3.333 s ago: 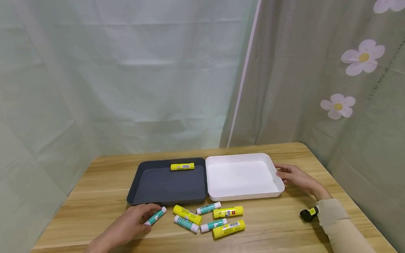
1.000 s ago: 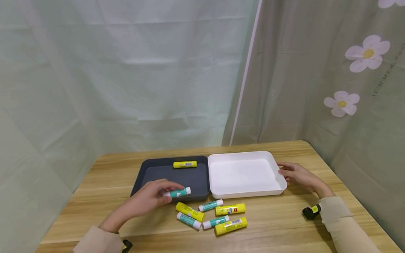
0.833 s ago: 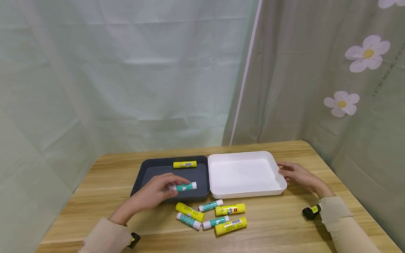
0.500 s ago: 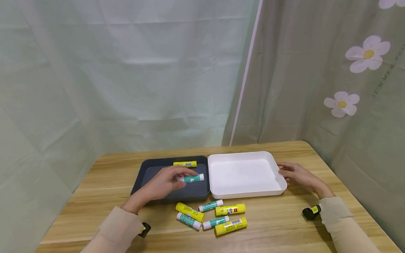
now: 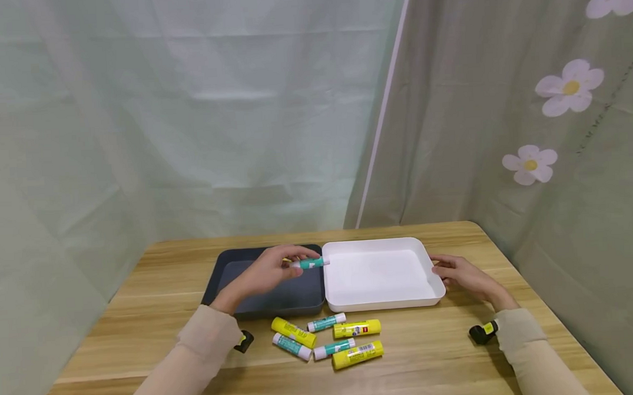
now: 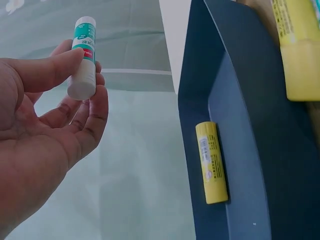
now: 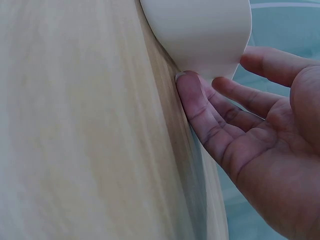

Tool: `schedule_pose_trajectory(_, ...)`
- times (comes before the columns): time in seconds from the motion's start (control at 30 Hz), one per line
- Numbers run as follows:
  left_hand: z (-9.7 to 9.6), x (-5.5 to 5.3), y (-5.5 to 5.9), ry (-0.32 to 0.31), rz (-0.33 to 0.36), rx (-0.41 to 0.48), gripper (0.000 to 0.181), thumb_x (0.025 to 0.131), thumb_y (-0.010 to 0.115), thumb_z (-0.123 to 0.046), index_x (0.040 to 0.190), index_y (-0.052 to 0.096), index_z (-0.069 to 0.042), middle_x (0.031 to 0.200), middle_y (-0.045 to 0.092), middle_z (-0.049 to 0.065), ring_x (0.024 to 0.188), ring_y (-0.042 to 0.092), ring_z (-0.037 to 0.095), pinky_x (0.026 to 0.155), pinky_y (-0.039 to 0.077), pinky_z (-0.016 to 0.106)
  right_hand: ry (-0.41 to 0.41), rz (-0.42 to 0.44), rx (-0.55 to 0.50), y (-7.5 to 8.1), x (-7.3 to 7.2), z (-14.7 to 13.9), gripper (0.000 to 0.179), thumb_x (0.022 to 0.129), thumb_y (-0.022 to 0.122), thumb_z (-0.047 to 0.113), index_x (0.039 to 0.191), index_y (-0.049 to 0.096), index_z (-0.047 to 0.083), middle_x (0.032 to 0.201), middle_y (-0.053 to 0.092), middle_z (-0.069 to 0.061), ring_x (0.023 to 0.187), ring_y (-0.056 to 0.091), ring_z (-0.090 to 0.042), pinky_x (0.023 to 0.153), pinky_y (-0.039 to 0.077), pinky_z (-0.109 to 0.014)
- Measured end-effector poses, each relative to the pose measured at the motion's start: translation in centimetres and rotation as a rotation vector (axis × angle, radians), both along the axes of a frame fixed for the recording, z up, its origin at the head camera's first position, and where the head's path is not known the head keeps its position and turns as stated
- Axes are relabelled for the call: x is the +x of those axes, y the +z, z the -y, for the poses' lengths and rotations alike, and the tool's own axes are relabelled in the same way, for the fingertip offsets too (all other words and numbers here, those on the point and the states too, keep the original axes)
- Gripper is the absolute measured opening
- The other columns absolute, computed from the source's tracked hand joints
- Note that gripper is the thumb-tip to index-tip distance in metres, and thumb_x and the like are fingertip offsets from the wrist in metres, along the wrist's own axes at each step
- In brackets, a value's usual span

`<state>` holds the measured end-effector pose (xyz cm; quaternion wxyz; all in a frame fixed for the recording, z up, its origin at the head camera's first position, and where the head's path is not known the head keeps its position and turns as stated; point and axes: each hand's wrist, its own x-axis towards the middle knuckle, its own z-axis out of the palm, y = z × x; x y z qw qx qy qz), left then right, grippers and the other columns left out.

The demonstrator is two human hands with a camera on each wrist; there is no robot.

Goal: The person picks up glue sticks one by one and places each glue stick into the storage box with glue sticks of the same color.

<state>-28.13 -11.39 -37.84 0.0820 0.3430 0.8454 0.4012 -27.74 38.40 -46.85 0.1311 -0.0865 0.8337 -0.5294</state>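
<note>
My left hand (image 5: 267, 274) pinches a white-and-teal glue stick (image 5: 312, 263) between thumb and fingers. It is held above the dark grey tray (image 5: 286, 308), with its white tip near the edge where the white tray (image 5: 380, 275) begins. In the left wrist view, the held glue stick points away from the palm. A yellow glue stick (image 6: 212, 165) lies inside the dark tray; the hand mostly hides it in the head view. At the white tray's right side, my right hand (image 5: 462, 276) touches the outer wall with thumb and loosely bent fingers (image 7: 192, 95).
In front of the trays lie several loose glue sticks on the wooden table (image 5: 435, 357): yellow ones, such as this yellow glue stick (image 5: 357, 355), and smaller teal-and-white ones, such as this teal glue stick (image 5: 292, 346). A curtain (image 5: 239, 136) hangs behind the table.
The left hand has lifted the teal glue stick from the table in front of the dark tray and carried it forward and right over that tray. The right hand stays at the white tray.
</note>
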Motion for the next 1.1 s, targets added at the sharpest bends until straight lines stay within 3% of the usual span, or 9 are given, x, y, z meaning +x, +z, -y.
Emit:
schedule_pose_trajectory(0.23, -1.2, -0.8, 0.3, 0.015, 0.046, 0.034, 0.038, 0.103, 0.061, -0.002, 0.138, 0.068, -0.017, 0.120, 0.065, 0.007, 0.107, 0.059, 0.025, 0.090, 0.055, 0.042, 0.006, -0.001, -0.002, 0.2, 0.0, -0.1, 0.067, 0.109, 0.057, 0.024, 0.158, 0.028, -0.012, 0.140, 0.054, -0.029, 0.106, 0.061, -0.016, 0.085, 0.055, -0.028)
schedule_pose_trajectory(0.5, -3.1, -1.9, 0.8, -0.026, 0.069, 0.029, 0.039, 0.104, 0.061, -0.005, 0.142, 0.066, -0.017, 0.126, 0.064, 0.007, 0.107, 0.060, 0.024, 0.089, 0.056, 0.037, 0.004, 0.002, -0.009, 0.3, 0.0, -0.3, 0.066, 0.109, 0.057, 0.021, 0.158, 0.028, -0.012, 0.141, 0.053, -0.032, 0.107, 0.061, -0.017, 0.086, 0.055, -0.027)
schedule_pose_trajectory(0.7, -4.1, -2.8, 1.5, -0.013, 0.073, 0.045, 0.041, 0.104, 0.060, -0.004, 0.142, 0.066, -0.018, 0.132, 0.065, 0.008, 0.116, 0.061, 0.027, 0.096, 0.055, 0.045, -0.002, 0.006, -0.006, 0.1, 0.0, -0.4, 0.066, 0.109, 0.057, 0.022, 0.158, 0.028, -0.012, 0.141, 0.053, -0.031, 0.107, 0.062, -0.016, 0.087, 0.055, -0.026)
schedule_pose_trajectory(0.9, -4.8, -3.3, 1.7, -0.009, 0.070, 0.032, 0.043, 0.104, 0.060, -0.003, 0.143, 0.066, -0.019, 0.135, 0.065, 0.009, 0.112, 0.062, 0.026, 0.091, 0.056, 0.042, -0.001, 0.007, 0.000, 0.1, -0.1, -0.4, 0.065, 0.109, 0.056, 0.022, 0.158, 0.028, -0.012, 0.138, 0.055, -0.028, 0.105, 0.062, -0.015, 0.086, 0.055, -0.027)
schedule_pose_trajectory(1.1, -5.0, -3.8, 1.7, 0.004, 0.059, 0.006, 0.041, 0.104, 0.061, -0.005, 0.144, 0.065, -0.016, 0.138, 0.062, 0.012, 0.121, 0.060, 0.031, 0.096, 0.056, 0.043, -0.005, -0.003, -0.002, 0.5, -0.2, -0.2, 0.066, 0.109, 0.057, 0.023, 0.158, 0.030, -0.011, 0.140, 0.054, -0.029, 0.107, 0.062, -0.015, 0.087, 0.055, -0.026)
